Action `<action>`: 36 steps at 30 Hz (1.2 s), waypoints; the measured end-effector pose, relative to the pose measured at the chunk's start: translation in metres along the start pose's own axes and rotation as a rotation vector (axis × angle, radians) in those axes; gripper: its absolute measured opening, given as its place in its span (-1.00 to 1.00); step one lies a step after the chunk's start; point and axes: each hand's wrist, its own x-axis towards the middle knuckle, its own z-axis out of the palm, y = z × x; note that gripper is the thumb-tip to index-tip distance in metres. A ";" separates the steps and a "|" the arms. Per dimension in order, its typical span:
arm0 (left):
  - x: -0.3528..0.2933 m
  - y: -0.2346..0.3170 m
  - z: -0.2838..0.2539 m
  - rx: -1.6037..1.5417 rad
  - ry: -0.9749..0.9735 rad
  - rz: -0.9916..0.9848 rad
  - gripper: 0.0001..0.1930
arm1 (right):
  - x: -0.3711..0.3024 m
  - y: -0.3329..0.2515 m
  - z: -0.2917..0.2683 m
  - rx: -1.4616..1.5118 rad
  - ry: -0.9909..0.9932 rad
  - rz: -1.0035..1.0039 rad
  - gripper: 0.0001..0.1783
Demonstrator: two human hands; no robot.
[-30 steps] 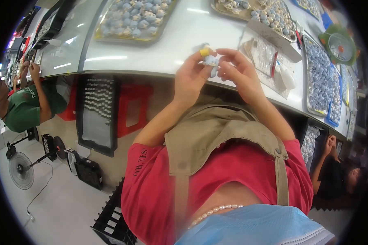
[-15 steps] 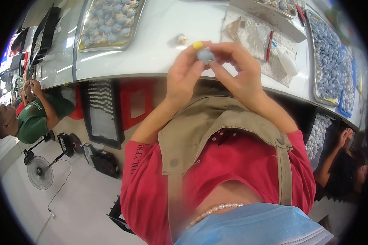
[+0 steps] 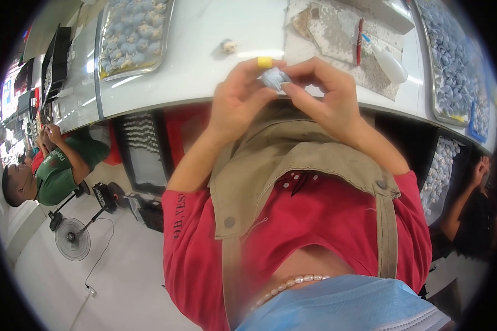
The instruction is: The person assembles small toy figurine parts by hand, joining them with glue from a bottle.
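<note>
A small blue-grey moulded piece [image 3: 274, 79] with a ridged, folded-looking surface sits between my fingertips, over the front edge of the white table. My left hand [image 3: 234, 99], a yellow band round its index finger, pinches the piece from the left. My right hand [image 3: 328, 94] closes on its right side, with thumb and index finger against it. The fingers hide part of the piece, and its exact kind is unclear. Beyond my left hand, a little cream-and-grey piece [image 3: 227, 46] lies alone on the tabletop.
Many blue-and-cream pieces fill a metal tray [image 3: 131, 73] at the left. A stained board [image 3: 331, 41] carries a red pen-like tool [image 3: 359, 44] and a white bottle [image 3: 391, 66]. Another tray [image 3: 437, 107] of blue-grey pieces stands right. Co-workers [image 3: 66, 160] sit on both sides.
The piece has turned between my fingers, showing its ridged side where a smoother rounded side faced up. Both hands still grip it. The whole view has shifted slightly.
</note>
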 end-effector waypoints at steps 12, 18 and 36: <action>-0.008 -0.030 0.003 0.016 -0.201 -0.195 -0.59 | -0.030 0.019 -0.034 0.117 -0.225 0.156 -0.82; -0.004 -0.033 0.010 0.379 -0.252 -0.087 -0.61 | -0.032 0.028 -0.053 0.018 -0.332 0.068 -0.83; 0.015 -0.002 0.027 0.850 -0.540 0.582 -0.61 | -0.022 0.003 -0.070 0.079 -0.525 0.129 -0.85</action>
